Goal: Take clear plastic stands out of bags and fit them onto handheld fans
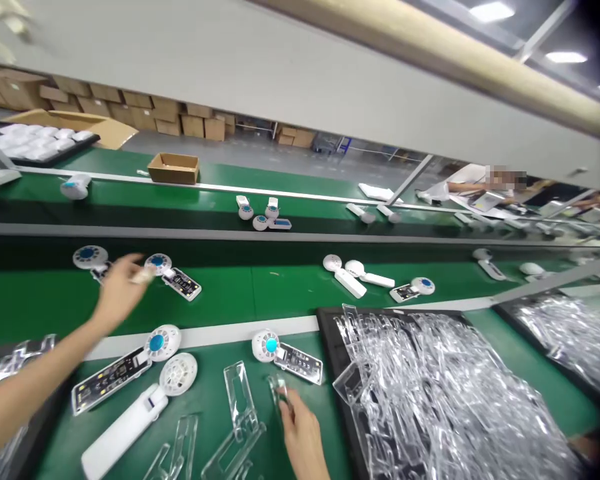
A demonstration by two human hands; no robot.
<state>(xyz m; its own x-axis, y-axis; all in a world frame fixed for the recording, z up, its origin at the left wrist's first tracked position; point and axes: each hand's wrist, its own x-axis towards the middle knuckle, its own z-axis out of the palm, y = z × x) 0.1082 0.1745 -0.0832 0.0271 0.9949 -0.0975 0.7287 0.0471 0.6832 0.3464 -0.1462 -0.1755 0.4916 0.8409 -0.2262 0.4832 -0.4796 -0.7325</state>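
The hands are well apart: the right hand point(301, 437) pinches a clear plastic insert point(279, 393), long axis running up the frame, just below a handheld fan point(266, 345). The left hand point(117, 293), over the green conveyor belt point(40, 307), may hold something; I cannot tell.

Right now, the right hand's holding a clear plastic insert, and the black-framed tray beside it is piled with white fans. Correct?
No: the black-framed tray is piled with clear plastic inserts, not white fans, as the head view shows. The right hand does hold a clear plastic insert.
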